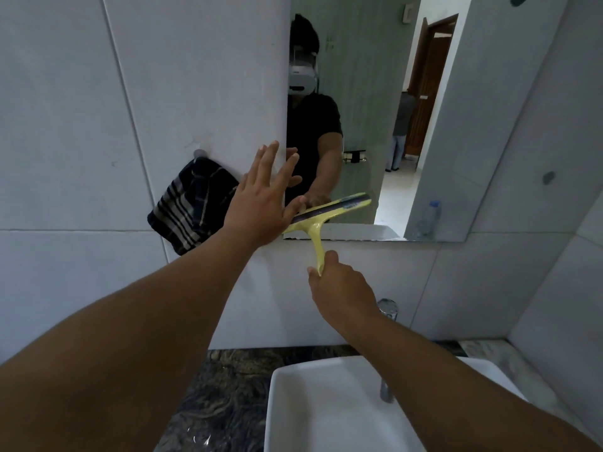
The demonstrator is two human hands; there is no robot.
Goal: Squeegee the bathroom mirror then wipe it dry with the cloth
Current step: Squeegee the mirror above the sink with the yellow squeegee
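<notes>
A yellow squeegee [318,223] lies tilted against the lower left corner of the mirror [375,93], its dark blade end rising to the right. My right hand [339,282] is closed around the bottom of its handle, below the mirror's lower edge. My left hand [264,200] is flat with fingers spread, resting on the tiled wall at the mirror's left edge, its thumb touching the squeegee's left end. A dark striped cloth [192,203] hangs on a wall hook, just left of my left hand.
A white rectangular basin [293,402] sits on a dark marbled counter [222,386] below. A chrome tap [387,347] stands behind my right forearm. The mirror reflects a person, an open doorway and a plastic bottle [427,220].
</notes>
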